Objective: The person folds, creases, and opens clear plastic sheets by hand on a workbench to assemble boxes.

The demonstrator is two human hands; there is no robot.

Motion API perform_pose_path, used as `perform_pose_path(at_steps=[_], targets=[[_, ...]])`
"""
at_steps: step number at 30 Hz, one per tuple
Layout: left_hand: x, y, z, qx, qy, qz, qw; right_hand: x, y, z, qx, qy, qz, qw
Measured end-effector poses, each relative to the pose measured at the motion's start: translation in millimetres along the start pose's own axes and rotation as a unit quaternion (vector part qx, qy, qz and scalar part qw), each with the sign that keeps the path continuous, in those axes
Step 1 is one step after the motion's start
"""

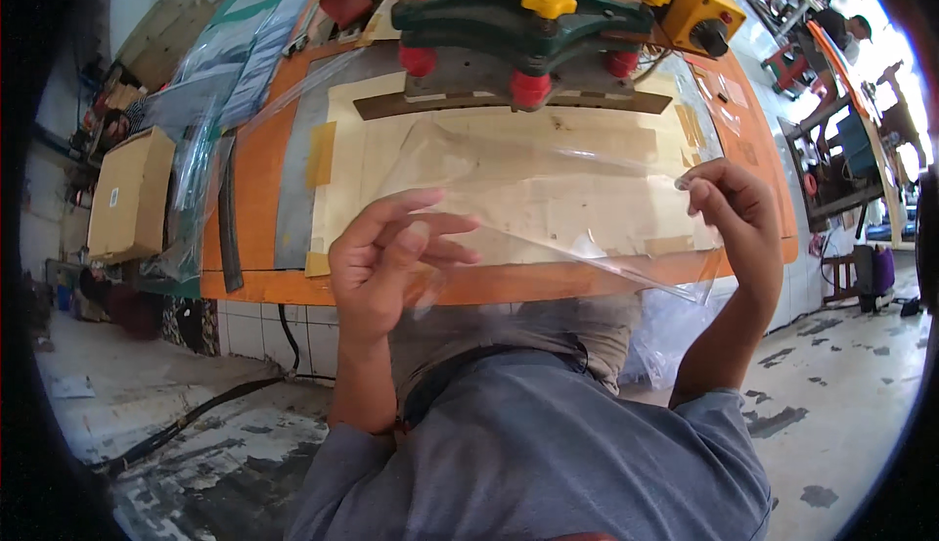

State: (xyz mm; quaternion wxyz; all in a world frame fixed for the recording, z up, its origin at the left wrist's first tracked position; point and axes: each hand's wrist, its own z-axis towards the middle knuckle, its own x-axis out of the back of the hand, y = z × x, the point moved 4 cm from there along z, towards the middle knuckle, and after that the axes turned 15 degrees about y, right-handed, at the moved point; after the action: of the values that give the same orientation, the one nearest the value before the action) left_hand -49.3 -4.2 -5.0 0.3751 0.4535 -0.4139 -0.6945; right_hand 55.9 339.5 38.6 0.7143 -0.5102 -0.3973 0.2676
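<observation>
A clear plastic sheet (577, 179) spans the space between my hands, above the pale board (469, 199) on the orange work table (548, 285). My right hand (734, 213) pinches the sheet's right edge between thumb and fingertips. On the other side my left hand (377, 262) has its fingers stretched and apart beside the sheet's left part; whether it touches the film is hard to see. Beyond the board stands a dark green press (528, 27) with yellow knobs and red round feet. A long dark metal bar (509, 103) lies beneath it, above the board.
A yellow control box (699, 15) with a black dial is mounted right of the press. Clear plastic film (201, 111) and a cardboard box (130, 194) are at the left. Bunched plastic (670, 336) hangs below the table's front edge. Another person (836, 32) is at the far right.
</observation>
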Motion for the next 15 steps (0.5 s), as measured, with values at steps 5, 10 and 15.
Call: perform_pose_path(at_steps=[5,10,15], targets=[[-31.5,2.5,1.3,0.001,-0.051,0.072,0.996,-22.5,-52.7,-1.7,0.219,0.022,-0.177,0.959],[-61.4,3.7,-0.3,0.021,-0.109,0.065,0.992,-65.4,-98.3,-26.5,0.353,-0.081,-0.183,0.914],[-69.2,16.6,-0.8,-0.055,-0.134,0.083,0.986,-83.4,-105.9,-37.7,0.466,-0.065,-0.228,0.853]])
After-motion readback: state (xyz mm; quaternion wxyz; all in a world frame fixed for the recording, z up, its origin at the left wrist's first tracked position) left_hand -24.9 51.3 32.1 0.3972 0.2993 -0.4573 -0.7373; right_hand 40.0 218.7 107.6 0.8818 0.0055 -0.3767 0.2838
